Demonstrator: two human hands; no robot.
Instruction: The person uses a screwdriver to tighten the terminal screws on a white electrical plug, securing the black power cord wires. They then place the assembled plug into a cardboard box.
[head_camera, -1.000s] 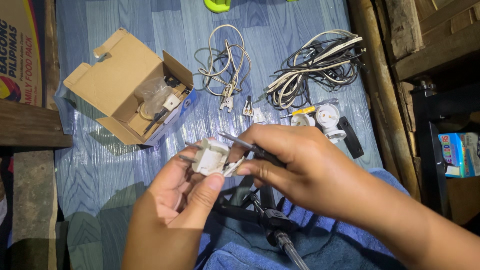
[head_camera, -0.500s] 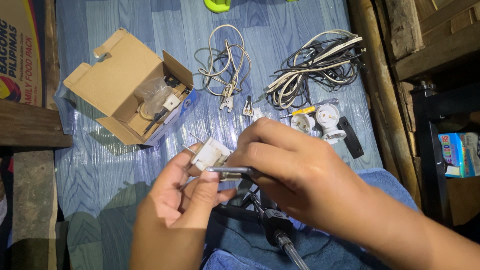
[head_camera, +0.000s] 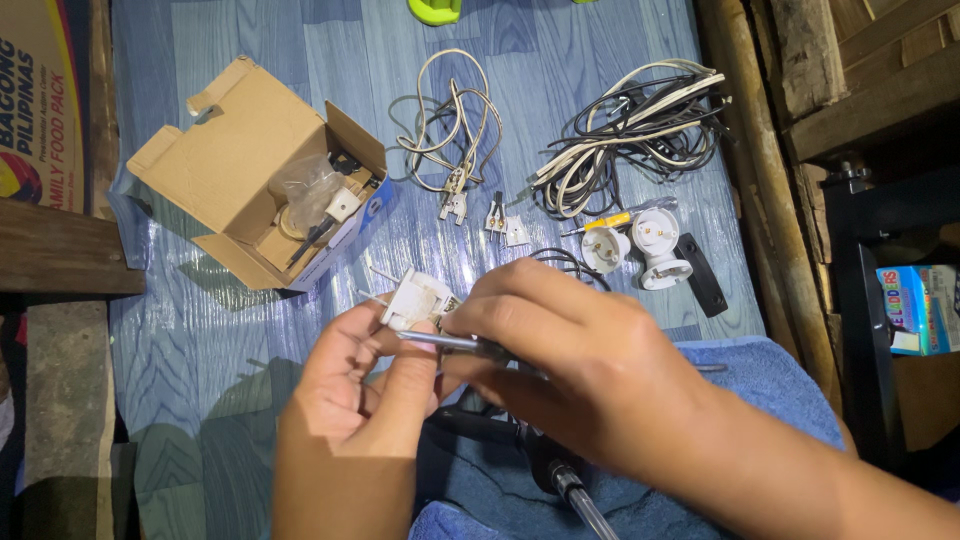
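Head view: we pinch a white plug (head_camera: 418, 298) in our left hand (head_camera: 355, 400), its prongs pointing up-left. Our right hand (head_camera: 575, 370) closes around a screwdriver (head_camera: 455, 343), whose tip meets the plug just beside our left thumb.

So packaging-wise there's an open brown cardboard box (head_camera: 255, 170) lying on the blue wood-grain mat, upper left, flaps spread out, one blue side panel showing, with a crinkly clear plastic bag (head_camera: 305, 185) sitting inside it. Far left edge, a big tan cardboard pack (head_camera: 35, 95) with red and blue printing and a round emblem is poking into view, partly cut off. Over on the right, a small colourful printed box (head_camera: 918, 308), mostly blue with bright lettering, is sitting low down beside the dark wooden frame
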